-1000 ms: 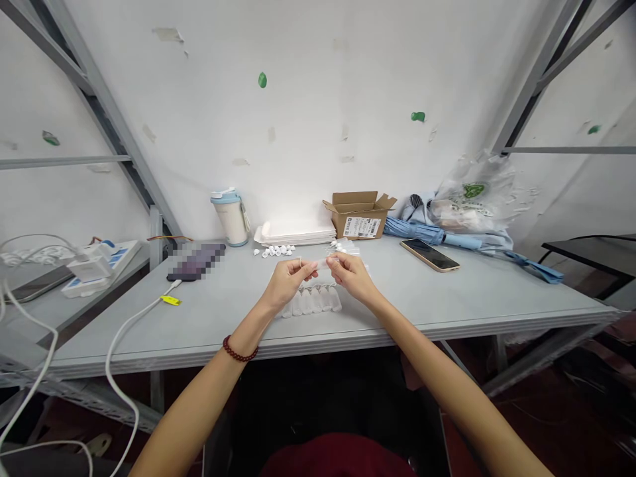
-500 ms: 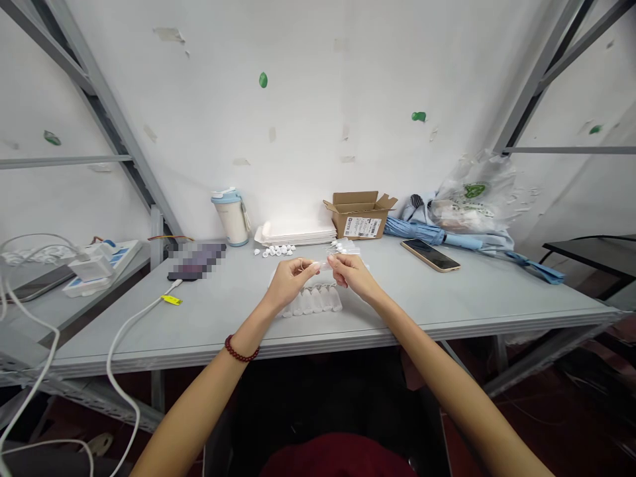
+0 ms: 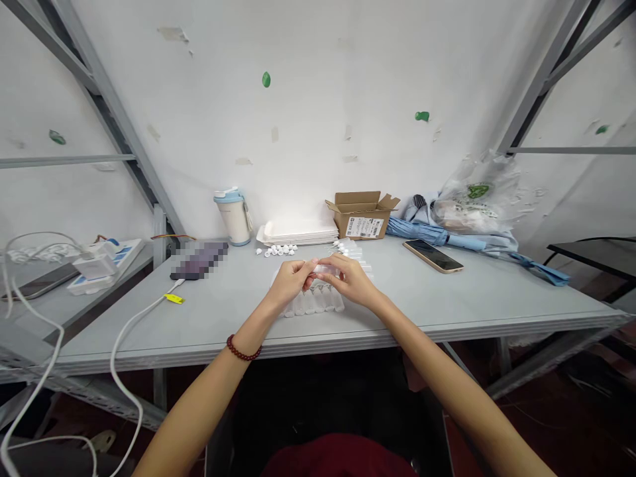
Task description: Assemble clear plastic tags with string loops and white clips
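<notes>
Between my two hands, just above the table, is a small clear plastic bottle (image 3: 325,269), mostly covered by fingers. My left hand (image 3: 293,281) is closed, pinching its left end, where any cap is hidden. From the right, the thumb and fingers of my right hand (image 3: 352,278) close around its other end. A row of translucent bottles (image 3: 318,301) lies on the table below and partly behind my hands. Beyond my right hand lie more bottles (image 3: 355,252) with white tops. Several loose white caps (image 3: 279,250) are scattered beyond my left hand.
Along the wall stand a tumbler (image 3: 233,217), a stack of white sheets or envelopes (image 3: 298,232) and an open cardboard box (image 3: 365,215). A phone (image 3: 433,256), a folded blue umbrella (image 3: 427,232) and a plastic bag (image 3: 477,199) lie right. A white cable (image 3: 130,324) crosses the table's left side.
My right hand has shifted its grip, its fingers now reaching further over the bottle towards my left hand. The view has moved slightly.
</notes>
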Available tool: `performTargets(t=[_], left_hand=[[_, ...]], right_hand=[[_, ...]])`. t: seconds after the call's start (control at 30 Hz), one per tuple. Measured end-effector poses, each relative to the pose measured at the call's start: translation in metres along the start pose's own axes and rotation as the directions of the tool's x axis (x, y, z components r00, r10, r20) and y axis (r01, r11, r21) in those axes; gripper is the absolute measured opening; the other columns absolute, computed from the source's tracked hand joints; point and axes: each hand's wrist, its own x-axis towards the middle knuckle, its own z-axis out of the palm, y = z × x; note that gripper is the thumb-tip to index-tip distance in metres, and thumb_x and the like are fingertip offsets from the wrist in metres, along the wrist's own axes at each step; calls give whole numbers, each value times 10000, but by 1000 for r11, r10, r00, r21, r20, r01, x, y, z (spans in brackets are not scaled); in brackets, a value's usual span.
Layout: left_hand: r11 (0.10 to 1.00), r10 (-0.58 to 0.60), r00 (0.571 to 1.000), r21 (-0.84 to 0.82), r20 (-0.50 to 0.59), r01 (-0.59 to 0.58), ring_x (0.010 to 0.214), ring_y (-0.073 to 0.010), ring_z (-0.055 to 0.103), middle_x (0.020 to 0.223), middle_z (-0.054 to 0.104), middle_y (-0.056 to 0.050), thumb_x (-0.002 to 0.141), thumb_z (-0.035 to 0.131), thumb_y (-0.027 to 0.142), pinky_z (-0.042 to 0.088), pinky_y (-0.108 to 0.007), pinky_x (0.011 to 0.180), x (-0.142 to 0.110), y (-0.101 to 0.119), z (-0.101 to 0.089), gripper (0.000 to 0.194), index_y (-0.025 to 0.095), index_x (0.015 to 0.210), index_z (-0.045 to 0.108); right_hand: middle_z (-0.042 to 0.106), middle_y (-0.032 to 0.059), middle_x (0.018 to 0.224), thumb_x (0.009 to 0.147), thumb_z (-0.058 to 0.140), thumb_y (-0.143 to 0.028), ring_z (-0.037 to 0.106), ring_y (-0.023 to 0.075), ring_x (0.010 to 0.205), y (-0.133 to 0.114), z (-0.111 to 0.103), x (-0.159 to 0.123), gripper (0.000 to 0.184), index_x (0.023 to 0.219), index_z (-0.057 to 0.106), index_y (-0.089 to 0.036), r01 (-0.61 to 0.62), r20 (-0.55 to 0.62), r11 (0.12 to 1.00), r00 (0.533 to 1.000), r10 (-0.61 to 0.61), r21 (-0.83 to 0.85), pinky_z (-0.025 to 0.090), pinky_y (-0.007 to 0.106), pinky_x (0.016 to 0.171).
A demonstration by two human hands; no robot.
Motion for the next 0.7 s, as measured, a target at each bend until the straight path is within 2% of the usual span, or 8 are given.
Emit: performTargets(t=[0.17,0.27,0.37,0.53,0.7], left_hand=[[998,-54,996,14,75,53,467,-95,447,491,516,13,751,613,536,374,-246,505,1,1,1,432,153,555,567],[998,-69,995,10,74,69,486,-97,465,537,548,4,758,609,507,376,-240,503,3,-1,0,381,144,640,618],[997,-83,996,6,37,83,485,-89,460,545,547,4,754,615,466,376,-234,504,3,-1,-2,346,140,638,619],[995,-100,995,-12,7,100,485,-90,465,544,550,4,733,630,421,383,-239,505,3,2,-3,300,138,633,618],[996,-93,996,8,12,93,496,-86,467,558,556,0,739,619,417,388,-236,515,3,0,-4,303,131,639,620]], right_hand=[[595,91,890,870,562,-378,542,208,830,-7,-26,-1,270,1005,685,-180,35,137,986,990,-13,-162,417,324,731],[604,93,897,832,613,-339,539,237,890,-3,-49,-2,221,952,713,-182,-20,205,977,977,65,-214,418,346,772],[639,92,894,794,647,-302,535,256,902,10,-65,-4,179,897,731,-182,-87,237,948,958,164,-305,410,359,789],[700,85,846,752,665,-279,556,265,878,32,-72,-7,153,843,740,-182,-204,203,902,933,297,-380,409,342,754],[709,91,836,763,630,-297,608,232,763,31,-68,-6,171,831,722,-171,-305,256,876,874,413,-373,407,299,641]])
